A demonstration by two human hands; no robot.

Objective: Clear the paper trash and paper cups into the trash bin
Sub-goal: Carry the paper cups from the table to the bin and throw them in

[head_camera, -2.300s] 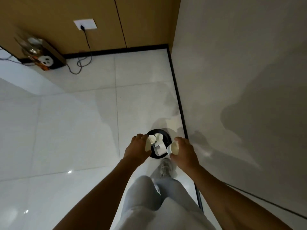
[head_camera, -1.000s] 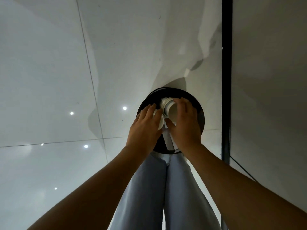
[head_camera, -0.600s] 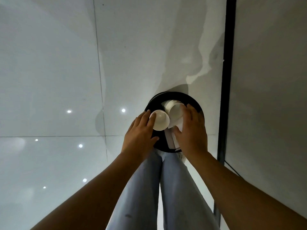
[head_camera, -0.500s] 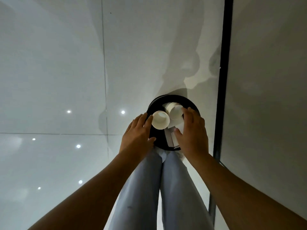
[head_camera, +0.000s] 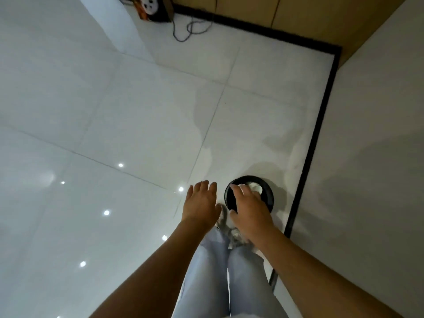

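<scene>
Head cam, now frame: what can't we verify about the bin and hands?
- Trash bin contents: the right hand covers most of the opening; only a bit of white paper shows, so no cup count.
- Both palms: seen from the back only. The left hand has straight fingers, no grip visible.
- Box by the far wall: cut off by the top edge.

You had two hands out in front of you, the left hand (head_camera: pixel 202 204) and the right hand (head_camera: pixel 249 208), both empty with fingers loose. One round black trash bin (head_camera: pixel 268 191) stood on the floor, and only one white paper cup (head_camera: pixel 256 187) showed inside it. One dark box (head_camera: pixel 156 9) sat by the far wall with one looped cable (head_camera: pixel 190 29) beside it.
</scene>
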